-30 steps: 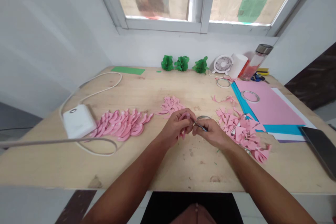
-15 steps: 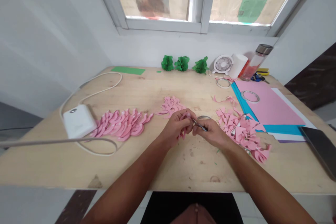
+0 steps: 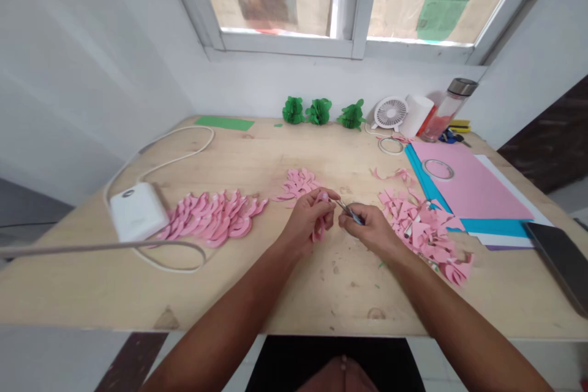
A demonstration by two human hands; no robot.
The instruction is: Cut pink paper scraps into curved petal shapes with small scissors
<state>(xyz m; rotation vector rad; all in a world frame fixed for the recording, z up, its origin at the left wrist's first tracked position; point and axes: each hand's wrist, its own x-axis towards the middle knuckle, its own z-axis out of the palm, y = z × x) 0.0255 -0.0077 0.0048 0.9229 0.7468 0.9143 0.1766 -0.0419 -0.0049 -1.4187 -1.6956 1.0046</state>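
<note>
Near the middle of the wooden table, my left hand [image 3: 312,214] pinches a curled pink paper piece [image 3: 320,228]. Just to its right, my right hand [image 3: 367,225] is closed on small scissors [image 3: 349,211], whose tips point up and left toward my left fingers. A small pile of pink paper cutouts [image 3: 297,184] lies behind my left hand. Further left are rows of overlapping pink curved pieces [image 3: 214,217]. Pink scraps [image 3: 425,229] are heaped right of my right hand. A ring [image 3: 351,228] lies partly hidden behind my right hand.
A white box-shaped device [image 3: 139,213] with a cable sits left. Three green paper shapes [image 3: 318,111], a small fan [image 3: 390,113] and a bottle [image 3: 450,109] stand along the back. Coloured sheets [image 3: 487,190] and a dark phone [image 3: 558,260] lie right.
My right hand and the scissors have shifted slightly right, away from my left hand, leaving a small gap between the hands. The scissor blades show more.
</note>
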